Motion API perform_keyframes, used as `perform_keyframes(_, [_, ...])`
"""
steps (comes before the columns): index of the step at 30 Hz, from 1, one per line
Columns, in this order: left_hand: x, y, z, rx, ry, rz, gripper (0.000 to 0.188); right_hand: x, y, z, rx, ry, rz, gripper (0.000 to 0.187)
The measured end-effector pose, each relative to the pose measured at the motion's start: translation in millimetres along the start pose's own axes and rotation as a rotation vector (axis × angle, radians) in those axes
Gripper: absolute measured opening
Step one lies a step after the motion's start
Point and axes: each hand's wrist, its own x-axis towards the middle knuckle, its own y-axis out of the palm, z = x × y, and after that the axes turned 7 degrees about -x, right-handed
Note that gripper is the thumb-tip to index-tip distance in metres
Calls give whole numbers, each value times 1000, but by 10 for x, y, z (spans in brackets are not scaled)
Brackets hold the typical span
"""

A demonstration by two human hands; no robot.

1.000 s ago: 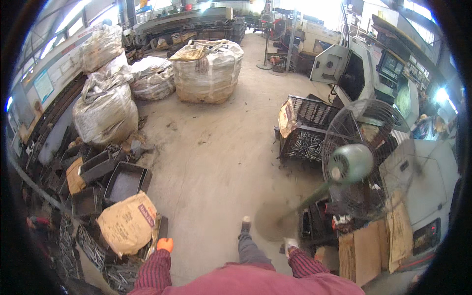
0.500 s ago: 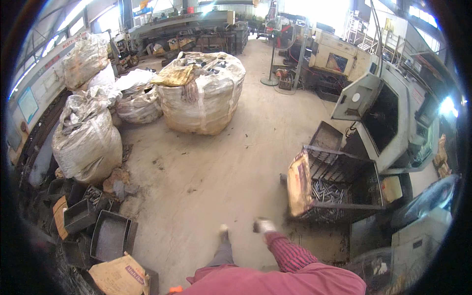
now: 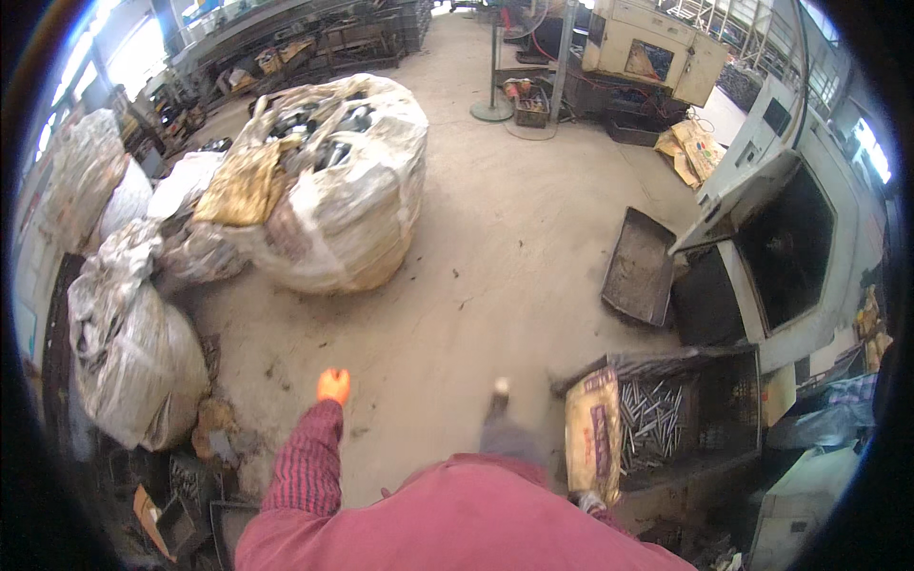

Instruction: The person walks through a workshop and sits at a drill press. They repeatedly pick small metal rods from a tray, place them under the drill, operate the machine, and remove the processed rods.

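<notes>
My left hand (image 3: 333, 386), in an orange glove, is held out ahead of my body over the concrete floor. Its fingers look curled into a fist with nothing visible in them. My right hand (image 3: 591, 502), in a greyish glove, hangs low at my right side, partly covered by my sleeve and body; its fingers are too hidden to read. Nearest to it is a brown paper sack (image 3: 592, 428) draped over the side of a dark crate (image 3: 705, 362). Many slim metal rods (image 3: 651, 419) lie inside that crate.
A large white bulk bag (image 3: 367, 228) of dark parts stands ahead left, another bulk bag (image 3: 143, 352) closer at left. A dark tray (image 3: 638, 266) lies near a grey machine with an open door (image 3: 752, 205). A pedestal base (image 3: 492, 109) stands farther ahead. Small bins sit at lower left.
I have moved forward, so the bulk bags and the crate are closer. My left hand has swung forward into view, while my right hand has swung back beside the crate.
</notes>
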Motion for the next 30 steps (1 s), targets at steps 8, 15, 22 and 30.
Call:
perform_keyframes(8, [2732, 1499, -2947, -199, 44, 218, 37, 925, -808, 3209, 88, -93, 55, 37])
perform_keyframes(15, [4012, 2250, -4739, -226, 1, 607, 47, 2258, -2727, 7002, 93, -426, -49, 32])
perform_keyframes(22, [6610, 3135, -5664, -376, -15, 566, 50, 2432, -3943, 10877, 798, -538, -38, 11])
perform_keyframes(30, [9497, 3780, -7114, -344, 182, 581, 51, 2924, -3742, 11686, 488, -72, 4, 20])
